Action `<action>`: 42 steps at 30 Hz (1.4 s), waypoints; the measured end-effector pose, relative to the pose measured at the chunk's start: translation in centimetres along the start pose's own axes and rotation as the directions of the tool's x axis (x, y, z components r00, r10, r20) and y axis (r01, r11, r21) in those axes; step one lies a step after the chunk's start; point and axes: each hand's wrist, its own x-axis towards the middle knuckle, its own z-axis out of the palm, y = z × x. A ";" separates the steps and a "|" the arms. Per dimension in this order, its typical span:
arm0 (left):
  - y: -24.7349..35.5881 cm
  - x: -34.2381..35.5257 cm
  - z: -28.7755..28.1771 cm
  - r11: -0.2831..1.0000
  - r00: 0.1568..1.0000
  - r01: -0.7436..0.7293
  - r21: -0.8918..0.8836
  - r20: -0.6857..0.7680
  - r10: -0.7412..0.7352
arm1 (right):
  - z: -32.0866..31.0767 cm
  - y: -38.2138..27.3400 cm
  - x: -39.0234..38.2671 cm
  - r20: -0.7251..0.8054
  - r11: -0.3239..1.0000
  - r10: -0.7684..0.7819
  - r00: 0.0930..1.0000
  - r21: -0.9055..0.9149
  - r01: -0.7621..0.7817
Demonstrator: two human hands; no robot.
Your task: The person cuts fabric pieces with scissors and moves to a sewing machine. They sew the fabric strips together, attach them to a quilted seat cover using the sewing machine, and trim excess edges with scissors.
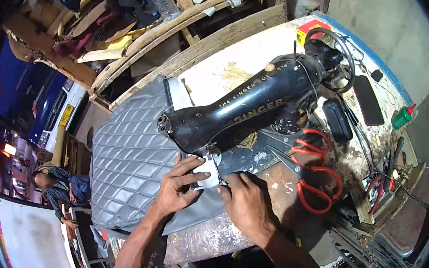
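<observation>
A black sewing machine [252, 99] with gold lettering stands on the worktable, its needle end toward my hands. Under the needle area lies a small white piece of material [209, 176]. My left hand [180, 187] holds its left side, with thumb and fingers bent over it. At its right edge, my right hand [246, 206] pinches the dark-edged border between thumb and fingers. A grey quilted cover [132, 149] with diamond stitching spreads beneath and left of the machine head. Part of it passes under my left hand. The needle itself is hidden.
Two pairs of red-handled scissors [318, 189] lie right of the machine. Beyond are a black case [337, 119], a phone [368, 100], a green bottle [403, 116] and a red-yellow box [311, 30]. A wooden rack [202, 54] borders the far left; a person [65, 186] sits beyond it.
</observation>
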 end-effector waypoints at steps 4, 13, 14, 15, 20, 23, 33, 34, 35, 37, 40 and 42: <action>-0.7 0.2 -0.4 0.999 0.999 -0.050 -0.017 0.015 0.050 | 0.0 -0.1 0.7 0.027 0.999 0.047 0.999 0.022 -0.047; -1.2 0.1 -0.5 0.997 0.998 -0.056 -0.048 0.014 0.056 | -0.6 -1.6 1.5 0.140 0.987 0.157 0.978 -0.040 -0.153; -1.4 0.1 -0.5 0.998 0.999 -0.049 -0.045 0.019 0.050 | -0.6 -2.0 1.8 0.193 0.973 0.231 0.954 -0.054 -0.224; -1.4 0.0 -0.5 0.998 0.999 -0.050 -0.048 0.012 0.051 | -0.5 -1.9 1.7 0.194 0.974 0.228 0.954 -0.060 -0.220; -1.5 0.1 -0.3 0.995 0.996 -0.089 -0.049 0.009 0.089 | 0.6 -0.4 1.9 0.212 0.959 0.261 0.942 0.052 -0.277; -1.5 0.1 -0.2 0.991 0.991 -0.134 -0.003 0.024 0.134 | 0.4 -0.6 2.2 0.232 0.965 0.239 0.943 0.048 -0.256; -0.4 -0.3 -0.5 0.936 0.965 -0.255 0.244 0.129 0.229 | 0.6 -0.8 0.2 0.023 0.992 0.121 0.992 -0.051 -0.119; -0.6 -0.3 -0.4 0.932 0.963 -0.261 0.252 0.136 0.233 | 0.7 -0.7 -0.1 0.014 0.992 0.116 0.993 -0.058 -0.115; -0.8 -0.3 -0.4 0.932 0.963 -0.261 0.252 0.136 0.233 | 0.8 -0.8 -0.2 0.014 0.992 0.116 0.993 -0.058 -0.115; -0.7 -0.3 -0.4 0.923 0.960 -0.272 0.271 0.139 0.242 | 0.8 -0.9 -0.2 0.025 0.993 0.114 0.993 -0.041 -0.113; 0.0 -0.2 -0.3 0.918 0.961 -0.274 0.288 0.117 0.250 | 0.6 -0.8 0.1 0.048 0.992 0.127 0.991 -0.010 -0.127; 0.4 -0.1 -0.3 0.914 0.963 -0.269 0.305 0.105 0.249 | 0.5 -1.2 0.1 0.031 0.991 0.135 0.990 0.005 -0.135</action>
